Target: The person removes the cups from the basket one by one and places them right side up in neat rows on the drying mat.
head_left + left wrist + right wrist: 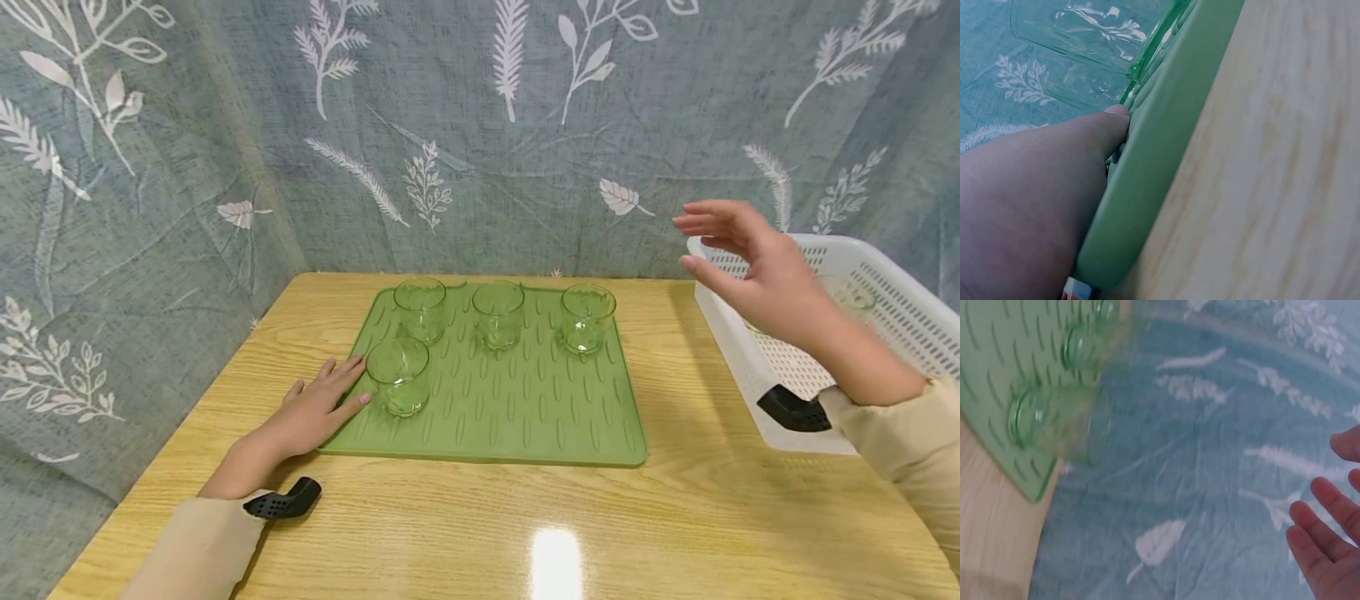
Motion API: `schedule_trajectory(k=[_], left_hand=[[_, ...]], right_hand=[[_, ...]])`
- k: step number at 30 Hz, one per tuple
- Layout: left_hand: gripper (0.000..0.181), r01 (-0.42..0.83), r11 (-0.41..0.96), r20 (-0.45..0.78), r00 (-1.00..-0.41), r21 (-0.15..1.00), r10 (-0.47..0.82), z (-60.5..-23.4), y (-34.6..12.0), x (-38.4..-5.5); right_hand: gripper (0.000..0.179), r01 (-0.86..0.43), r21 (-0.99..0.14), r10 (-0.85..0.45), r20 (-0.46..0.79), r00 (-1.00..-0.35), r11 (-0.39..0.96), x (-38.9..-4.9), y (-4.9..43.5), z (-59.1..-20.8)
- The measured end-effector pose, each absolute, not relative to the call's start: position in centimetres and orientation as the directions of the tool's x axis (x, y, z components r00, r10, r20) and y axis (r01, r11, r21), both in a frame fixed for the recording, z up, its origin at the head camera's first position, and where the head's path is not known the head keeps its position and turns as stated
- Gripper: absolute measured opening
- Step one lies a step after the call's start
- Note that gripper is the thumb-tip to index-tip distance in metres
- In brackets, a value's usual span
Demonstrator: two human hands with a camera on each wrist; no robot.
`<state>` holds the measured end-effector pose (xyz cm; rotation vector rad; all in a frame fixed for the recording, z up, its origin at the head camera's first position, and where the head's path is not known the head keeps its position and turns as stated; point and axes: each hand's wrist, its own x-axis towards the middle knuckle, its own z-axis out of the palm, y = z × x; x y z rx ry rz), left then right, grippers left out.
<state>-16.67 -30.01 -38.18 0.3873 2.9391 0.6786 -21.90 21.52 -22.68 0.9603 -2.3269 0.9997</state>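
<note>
A green ribbed drying mat (pixel 510 417) lies on the table with several clear glasses on it. Three stand along its back: a left glass (pixel 422 312), a middle glass (pixel 498 317) and a right glass (pixel 587 321). A fourth-placed front glass (pixel 399 379) stands nearer, by the mat's left edge. My left hand (pixel 318 412) rests on that edge with its fingers spread, close beside the front glass. Raised in the air before the basket's near-left side, my right hand (pixel 772 275) has loosely bent fingers and holds nothing. In the right wrist view its fingers (pixel 1329 531) are apart.
A white perforated basket (pixel 731 375) stands at the right of the table. Inside it a glass (pixel 855 296) shows, partly hidden by my right arm. A blue-grey leaf-patterned cloth (pixel 465 192) hangs behind the wooden table (pixel 420 525) and on its left.
</note>
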Motion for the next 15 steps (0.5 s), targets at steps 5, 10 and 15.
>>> schedule_trajectory(k=[5, 10, 15], left_hand=[[0.069, 0.229, 0.870, -0.034, -0.962, 0.436, 0.270, -38.1, -30.0, -16.7], [0.069, 0.230, 0.869, -0.029, -0.963, 0.437, 0.269, -38.0, -29.9, -16.8], [0.068, 0.233, 0.868, -0.026, -0.962, 0.439, 0.272, -38.0, -29.9, -16.8]], right_hand=[[0.051, -0.724, -0.387, -0.405, 0.634, -0.659, 0.571, -22.2, 22.9, -22.5], [0.048, -0.673, -0.366, -0.358, 0.633, -0.687, 0.643, -22.7, 24.2, -22.2], [0.041, -0.610, -0.392, -0.264, 0.648, -0.715, 0.689, -23.8, 26.0, -22.3]])
